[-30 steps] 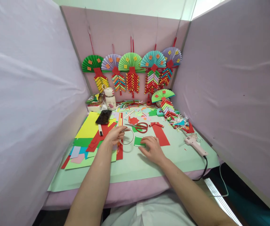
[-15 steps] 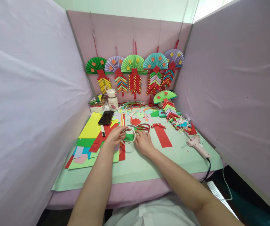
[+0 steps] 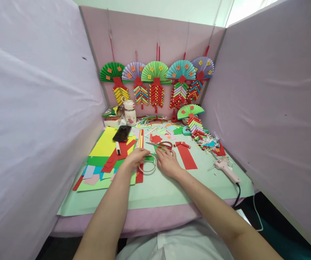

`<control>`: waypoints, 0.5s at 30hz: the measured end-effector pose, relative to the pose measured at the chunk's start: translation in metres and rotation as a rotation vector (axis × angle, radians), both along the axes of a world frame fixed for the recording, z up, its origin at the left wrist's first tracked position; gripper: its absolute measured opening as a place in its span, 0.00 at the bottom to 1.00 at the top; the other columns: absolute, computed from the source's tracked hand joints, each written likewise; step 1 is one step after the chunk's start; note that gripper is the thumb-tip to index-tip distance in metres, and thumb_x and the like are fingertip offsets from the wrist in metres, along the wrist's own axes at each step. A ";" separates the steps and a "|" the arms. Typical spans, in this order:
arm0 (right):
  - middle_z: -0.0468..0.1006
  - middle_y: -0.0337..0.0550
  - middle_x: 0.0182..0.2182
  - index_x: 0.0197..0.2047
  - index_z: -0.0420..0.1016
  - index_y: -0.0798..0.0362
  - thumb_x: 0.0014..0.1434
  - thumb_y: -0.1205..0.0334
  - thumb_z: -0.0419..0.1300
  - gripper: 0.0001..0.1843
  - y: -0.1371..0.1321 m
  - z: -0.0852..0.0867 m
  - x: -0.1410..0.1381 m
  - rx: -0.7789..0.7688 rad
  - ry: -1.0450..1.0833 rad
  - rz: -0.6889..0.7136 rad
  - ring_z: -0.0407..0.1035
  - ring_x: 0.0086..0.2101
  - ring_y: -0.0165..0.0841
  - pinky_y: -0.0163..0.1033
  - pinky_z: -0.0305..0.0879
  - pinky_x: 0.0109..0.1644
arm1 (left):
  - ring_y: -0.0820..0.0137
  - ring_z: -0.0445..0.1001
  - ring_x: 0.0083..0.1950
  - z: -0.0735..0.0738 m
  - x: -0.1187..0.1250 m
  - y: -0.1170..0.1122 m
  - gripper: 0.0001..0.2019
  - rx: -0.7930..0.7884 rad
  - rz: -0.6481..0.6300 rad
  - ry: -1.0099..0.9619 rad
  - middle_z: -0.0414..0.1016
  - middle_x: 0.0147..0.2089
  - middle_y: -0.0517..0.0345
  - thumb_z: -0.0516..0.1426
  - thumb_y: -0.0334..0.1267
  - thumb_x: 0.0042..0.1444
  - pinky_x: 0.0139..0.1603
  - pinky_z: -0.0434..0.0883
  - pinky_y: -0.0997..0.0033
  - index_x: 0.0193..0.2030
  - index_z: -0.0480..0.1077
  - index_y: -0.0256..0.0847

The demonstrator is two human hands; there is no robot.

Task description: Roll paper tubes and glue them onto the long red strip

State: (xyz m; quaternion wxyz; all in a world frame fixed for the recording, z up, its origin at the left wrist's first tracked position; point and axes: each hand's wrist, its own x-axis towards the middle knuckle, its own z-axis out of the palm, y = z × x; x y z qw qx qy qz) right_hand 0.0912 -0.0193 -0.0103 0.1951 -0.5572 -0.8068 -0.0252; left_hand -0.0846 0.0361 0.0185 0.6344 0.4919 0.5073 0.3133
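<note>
Person's left hand [image 3: 137,157] pinching thin white ring [image 3: 150,170] over small green paper piece [image 3: 150,158]; right hand [image 3: 168,163] palm-down just beside, grip can't tell.

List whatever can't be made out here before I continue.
Head view: green paper, right end obscured by the right hand.
Head view: white ring, gripped stretch hidden by the left hand.
Head view: yellow squares on the hanging light-green fan, marks too small to read.
</note>
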 end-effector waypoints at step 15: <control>0.73 0.47 0.47 0.49 0.69 0.50 0.62 0.62 0.53 0.12 -0.113 -0.007 0.020 -0.009 0.125 0.087 0.63 0.48 0.39 0.46 0.57 0.53 | 0.83 0.45 0.14 0.000 0.003 -0.001 0.09 0.069 -0.012 0.144 0.49 0.15 0.70 0.60 0.38 0.52 0.17 0.41 0.75 0.28 0.67 0.35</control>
